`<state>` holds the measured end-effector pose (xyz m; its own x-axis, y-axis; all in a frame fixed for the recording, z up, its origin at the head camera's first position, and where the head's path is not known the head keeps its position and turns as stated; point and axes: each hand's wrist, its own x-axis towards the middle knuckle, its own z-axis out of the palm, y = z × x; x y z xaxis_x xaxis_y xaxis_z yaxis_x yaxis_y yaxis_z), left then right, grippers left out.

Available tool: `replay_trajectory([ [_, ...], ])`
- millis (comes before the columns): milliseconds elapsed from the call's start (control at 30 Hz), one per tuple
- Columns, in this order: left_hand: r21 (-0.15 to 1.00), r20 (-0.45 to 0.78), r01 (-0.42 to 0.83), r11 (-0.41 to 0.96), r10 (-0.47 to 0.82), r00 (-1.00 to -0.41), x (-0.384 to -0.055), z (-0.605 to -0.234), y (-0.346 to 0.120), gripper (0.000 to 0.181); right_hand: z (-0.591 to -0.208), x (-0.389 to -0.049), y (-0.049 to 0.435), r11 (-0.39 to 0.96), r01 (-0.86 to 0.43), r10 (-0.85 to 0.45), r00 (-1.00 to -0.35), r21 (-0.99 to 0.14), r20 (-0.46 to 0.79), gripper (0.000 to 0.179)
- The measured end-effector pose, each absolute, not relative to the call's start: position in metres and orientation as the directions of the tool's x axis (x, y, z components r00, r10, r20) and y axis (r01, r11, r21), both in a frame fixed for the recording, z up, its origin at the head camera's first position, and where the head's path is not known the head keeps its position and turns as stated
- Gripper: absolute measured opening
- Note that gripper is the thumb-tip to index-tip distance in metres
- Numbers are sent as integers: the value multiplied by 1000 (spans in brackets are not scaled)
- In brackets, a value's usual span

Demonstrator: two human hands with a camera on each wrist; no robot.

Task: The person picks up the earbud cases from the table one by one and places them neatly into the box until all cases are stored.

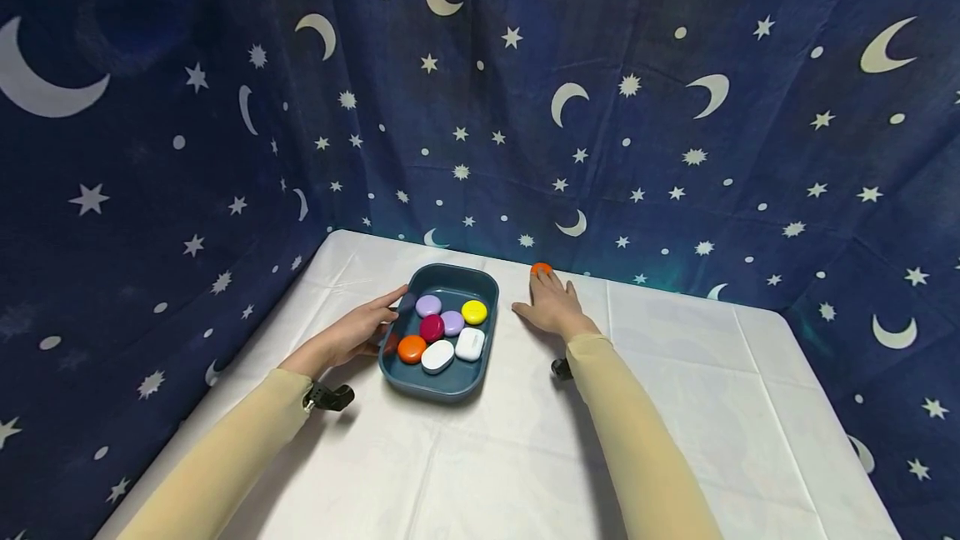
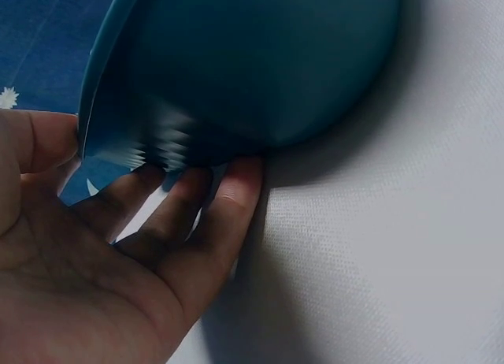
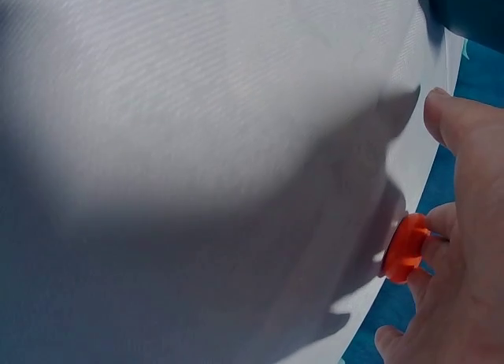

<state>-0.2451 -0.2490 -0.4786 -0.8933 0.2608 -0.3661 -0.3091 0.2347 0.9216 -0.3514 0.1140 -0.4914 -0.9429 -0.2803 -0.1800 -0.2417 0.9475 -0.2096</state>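
Note:
In the head view, my left hand point(image 1: 356, 333) grips the left side of a dark teal tray point(image 1: 442, 394). The left wrist view has a digit at the tray's rim and several bent fingers point(image 2: 236, 183) against its outer wall. Inside the tray lie glossy rounded pieces: orange point(image 1: 412, 349), crimson point(image 1: 432, 328), two lilac point(image 1: 428, 306), yellow point(image 1: 474, 312) and two white point(image 1: 469, 344). My right hand point(image 1: 557, 305) reaches to the table's back edge, fingers spread. Its fingertips touch another orange round piece point(image 3: 405, 248); the thumb stands apart from it.
A white cloth point(image 1: 675, 407) with fold lines covers the table. Close behind its back edge hangs a dark blue curtain point(image 1: 525, 90) printed with moons and stars; another stretch of curtain runs along the left side. Dark straps point(image 1: 328, 397) sit at both wrists.

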Motion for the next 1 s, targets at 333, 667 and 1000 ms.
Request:
replay_trajectory([
  [333, 924, -359, -301, 236, 269, -894, -245, -476, -247, 62, -484, -340, 125, 936, -283, -320, -932, -210, -170, 87],
  [667, 927, -354, -295, 231, 282, -892, -245, -479, -248, 62, -475, -313, 142, 891, -399, -435, -887, -215, -154, 81],
  [1000, 925, -363, -309, 219, 277, -890, -245, -479, -248, 62, -470, -276, 161, 845, -473, -518, -839, -250, -165, 79],
])
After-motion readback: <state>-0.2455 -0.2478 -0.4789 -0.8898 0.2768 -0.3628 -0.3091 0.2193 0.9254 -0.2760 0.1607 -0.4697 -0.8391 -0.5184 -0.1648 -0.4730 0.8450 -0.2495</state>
